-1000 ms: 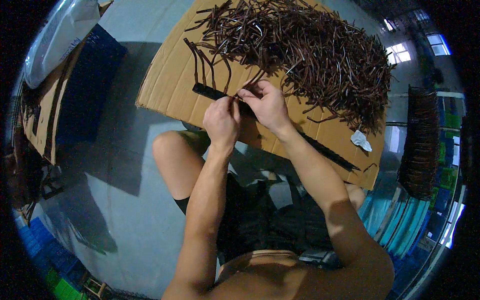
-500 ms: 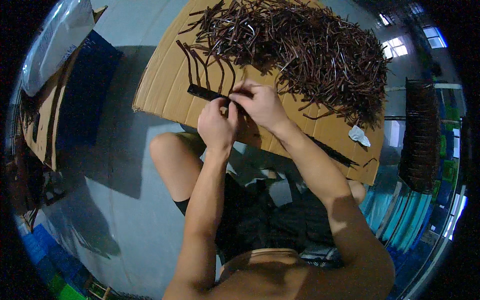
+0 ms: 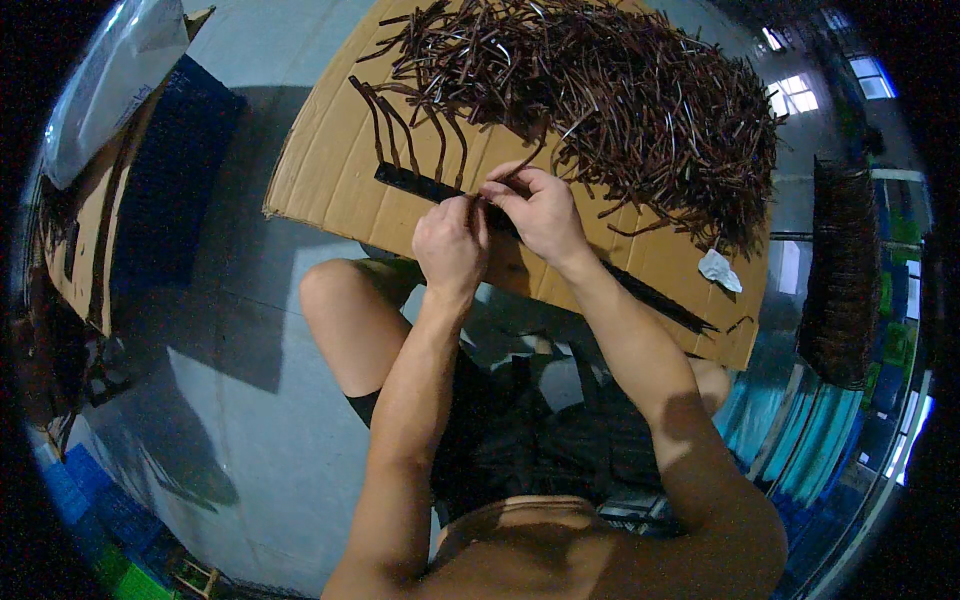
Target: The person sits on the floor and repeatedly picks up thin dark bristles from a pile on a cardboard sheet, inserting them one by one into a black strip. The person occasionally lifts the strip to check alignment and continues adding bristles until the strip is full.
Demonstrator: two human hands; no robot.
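Observation:
A narrow black strip (image 3: 402,181) lies on the cardboard (image 3: 320,185), with several thin brown twig-like strands (image 3: 408,140) standing out from its far edge. My left hand (image 3: 450,248) is closed over the strip near the last attached strand, fingertips together. Just right of it, my right hand (image 3: 548,215) pinches another brown strand (image 3: 535,153), whose free end points up toward the pile. Both hands' fingertips nearly meet at the strip. The joint between this strand and the strip is hidden by my fingers.
A large heap of loose brown strands (image 3: 600,95) covers the far part of the cardboard. A crumpled white paper (image 3: 718,270) and a dark, narrow bundle (image 3: 655,298) lie to the right. A blue box (image 3: 165,190) stands left; a dark bristly stack (image 3: 840,270) is at far right.
Both hands have shifted a little right along the strip. The last attached strand now stands clear of my fingers, and a new strand shows in my right hand.

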